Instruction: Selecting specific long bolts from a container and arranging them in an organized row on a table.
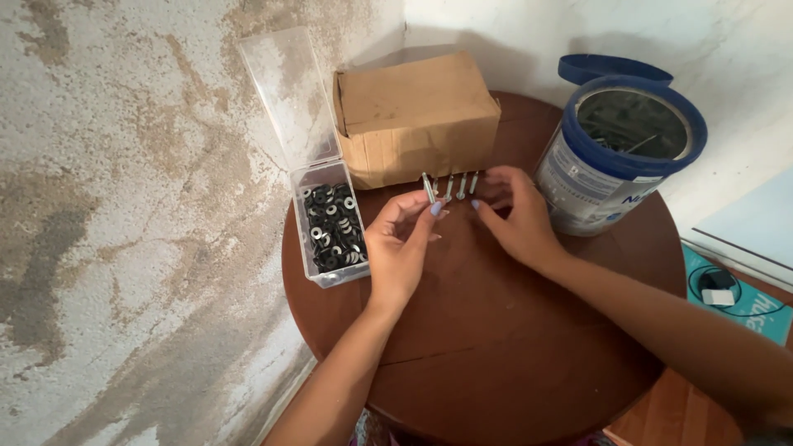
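Note:
My left hand [401, 248] pinches a small metal screw [429, 188] between thumb and fingertips, holding it upright over the round brown table [496, 347]. Beside it my right hand [516, 216] hovers with fingers curled, its fingertips next to a short row of similar screws [461, 186] standing on the table in front of a cardboard box [413, 116]. Whether the right fingers touch a screw is hard to tell. A clear plastic case [332, 223] full of black and silver washers lies just left of my left hand, its lid open upward.
A blue and white tin can [615, 157] with its blue lid leaning behind it stands at the table's right rear. A stained wall and floor lie to the left. A teal mat [743, 301] with a cable and small white adapter sits at the right.

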